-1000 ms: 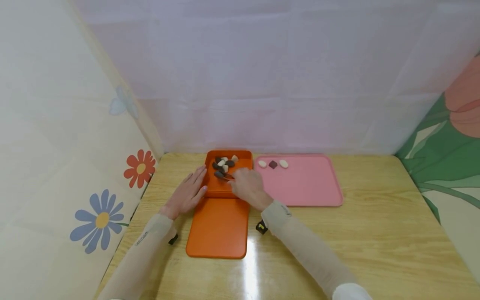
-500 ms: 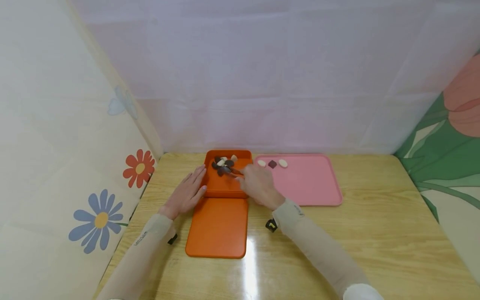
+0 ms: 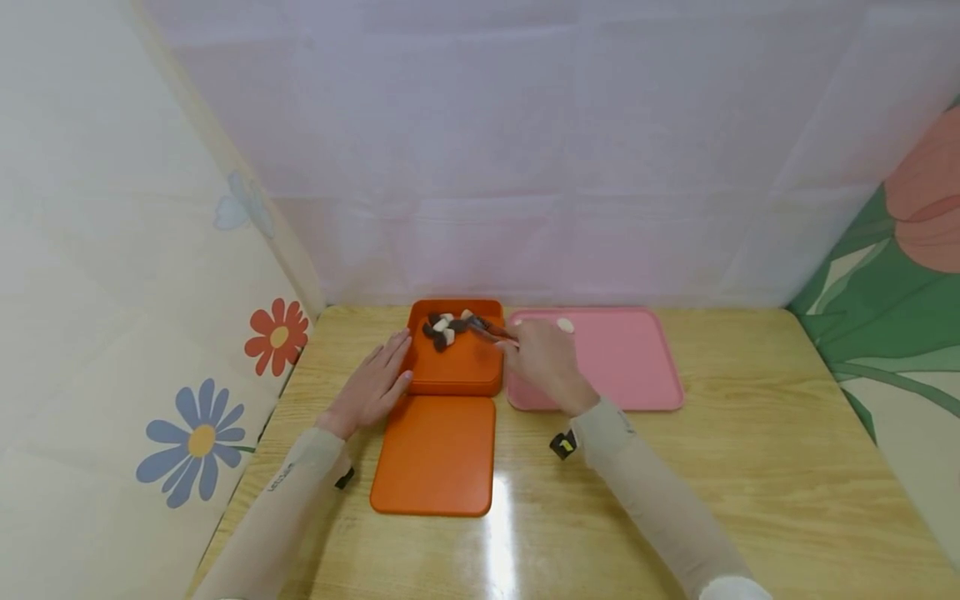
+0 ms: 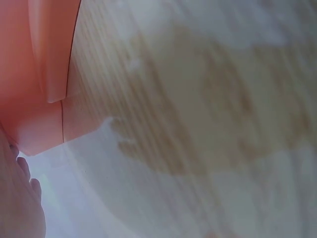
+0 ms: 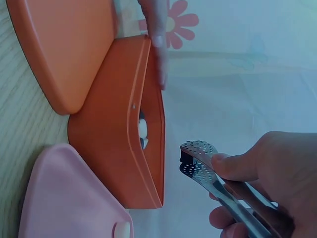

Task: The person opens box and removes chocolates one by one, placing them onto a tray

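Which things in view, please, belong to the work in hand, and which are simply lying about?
Apparently in use:
perforated metal tongs, gripping a small dark block
open orange rectangular box
dark and pale pieces inside
pink rectangular tray

Seemingly just lying about:
flat orange rectangular lid

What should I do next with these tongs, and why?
Probably carry the tongs rightward and lower them over the pink tray: they grip a dark piece above the orange box, and a white piece already lies on that tray.
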The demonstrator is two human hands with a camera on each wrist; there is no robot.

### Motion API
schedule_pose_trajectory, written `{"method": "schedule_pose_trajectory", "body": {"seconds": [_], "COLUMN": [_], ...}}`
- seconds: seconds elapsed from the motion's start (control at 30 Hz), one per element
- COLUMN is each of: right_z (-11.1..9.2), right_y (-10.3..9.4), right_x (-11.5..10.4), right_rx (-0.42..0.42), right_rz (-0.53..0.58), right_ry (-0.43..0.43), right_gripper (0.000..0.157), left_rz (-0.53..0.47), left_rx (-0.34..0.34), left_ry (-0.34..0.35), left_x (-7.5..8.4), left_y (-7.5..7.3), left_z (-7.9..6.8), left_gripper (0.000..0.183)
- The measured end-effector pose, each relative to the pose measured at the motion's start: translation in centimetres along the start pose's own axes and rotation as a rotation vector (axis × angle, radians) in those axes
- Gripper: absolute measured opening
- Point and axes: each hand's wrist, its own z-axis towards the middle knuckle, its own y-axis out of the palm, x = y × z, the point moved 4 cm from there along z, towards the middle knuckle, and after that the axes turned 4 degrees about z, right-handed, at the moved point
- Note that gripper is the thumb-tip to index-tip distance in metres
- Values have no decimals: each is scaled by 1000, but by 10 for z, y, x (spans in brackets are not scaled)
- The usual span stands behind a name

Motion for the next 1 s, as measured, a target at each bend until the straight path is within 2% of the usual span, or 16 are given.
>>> {"method": "schedule_pose_trajectory", "body": {"seconds": [0.17,0.47,0.7,0.87,1.0], "right_z": [0,-3,-3,-4,-4], "right_y": [-6,-16,-23,-26,-29], "right_x": [10,28,43,54,62], "right_rx": [12,-3,8,-2,7], "right_rz": [-35,7,-16,20,-12], "right_ry": [-5,46,80,98,104], "right_gripper": [27,29,31,31,32], "left_rz": [-7,-5,1,-2,-1], "left_rx": [7,-9,-8,-13,-22], "left_ry": [7,-8,-1,5,-2], "left_x": [1,1,2,2,2], "left_y": [-2,-2,-2,-4,-4], "left_z": [-1,-1,-1,-1,-2], "left_gripper": [68,68,68,68,68]}}
